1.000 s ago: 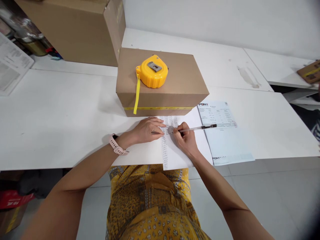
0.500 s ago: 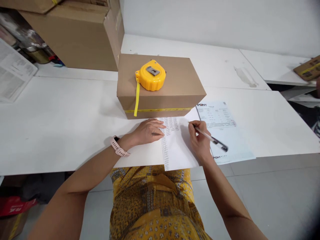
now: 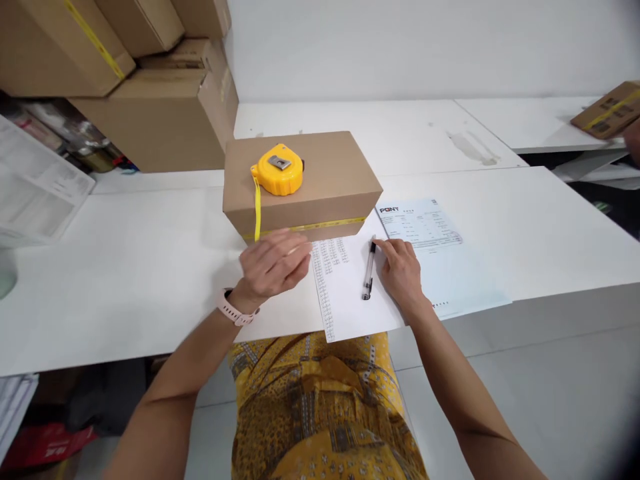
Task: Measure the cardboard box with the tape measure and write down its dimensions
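Observation:
A black-and-clear pen lies on a white sheet with columns of small handwritten-looking marks. My right hand rests on the paper just right of the pen, its fingertips at the pen's upper end and not wrapped round it. My left hand, with a pink watch band on the wrist, is held just in front of the brown cardboard box. Its fingers are loosely bent and I see nothing in them; the palm is hidden. On top of the box sits a yellow tape measure with a yellow strap hanging down the front.
A light blue printed form lies under my right wrist, partly beneath the sheet. Stacked cartons stand at the back left, beside a clear bin with papers. Another taped carton lies far right on the white table.
The pen has gone from my right hand's writing grip to lying on the sheet. My left hand has lifted off the paper and moved left. The view has shifted slightly.

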Demonstrator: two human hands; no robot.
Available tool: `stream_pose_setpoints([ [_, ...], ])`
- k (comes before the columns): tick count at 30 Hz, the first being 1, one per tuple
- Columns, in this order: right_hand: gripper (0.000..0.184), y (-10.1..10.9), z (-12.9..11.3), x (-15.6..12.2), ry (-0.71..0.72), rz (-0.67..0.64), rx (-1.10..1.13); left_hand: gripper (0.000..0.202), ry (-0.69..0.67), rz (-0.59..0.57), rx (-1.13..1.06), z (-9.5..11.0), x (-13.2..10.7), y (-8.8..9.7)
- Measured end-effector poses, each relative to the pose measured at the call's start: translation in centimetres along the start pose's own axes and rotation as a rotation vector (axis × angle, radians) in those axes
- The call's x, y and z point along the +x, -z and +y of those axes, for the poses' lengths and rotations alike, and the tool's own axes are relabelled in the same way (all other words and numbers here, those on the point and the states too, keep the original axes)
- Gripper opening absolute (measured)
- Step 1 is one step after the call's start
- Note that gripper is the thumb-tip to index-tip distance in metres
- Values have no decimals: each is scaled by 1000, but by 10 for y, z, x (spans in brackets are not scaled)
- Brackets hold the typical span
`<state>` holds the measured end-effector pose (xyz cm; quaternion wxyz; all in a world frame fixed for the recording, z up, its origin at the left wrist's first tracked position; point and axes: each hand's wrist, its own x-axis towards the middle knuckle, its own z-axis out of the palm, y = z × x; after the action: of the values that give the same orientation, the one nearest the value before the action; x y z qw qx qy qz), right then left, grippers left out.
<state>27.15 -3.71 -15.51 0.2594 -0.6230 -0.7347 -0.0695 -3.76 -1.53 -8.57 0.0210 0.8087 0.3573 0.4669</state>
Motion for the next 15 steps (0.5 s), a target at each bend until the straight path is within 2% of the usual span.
stream_pose_setpoints([
  [2,50,0,0,0,5,8,7,24,124,161,96,6,21,14],
  [4,48,-1,-1,1,4,24,14,43,229,248,166,8,45,22],
  [5,48,-1,-1,1,3,32,15,55,272,243,178,7,56,23],
  [8,44,-2,-1,2,6,48,15,82,383,112,163,-4,82,21],
  [10,41,-2,-1,2,8,56,31,83,434,71,169,-14,91,18],
  [12,38,1,-2,1,-16,110,87,77,468,89,172,-17,95,16],
  [15,29,15,-11,2,-89,317,273,69,495,132,24,-7,92,20],
])
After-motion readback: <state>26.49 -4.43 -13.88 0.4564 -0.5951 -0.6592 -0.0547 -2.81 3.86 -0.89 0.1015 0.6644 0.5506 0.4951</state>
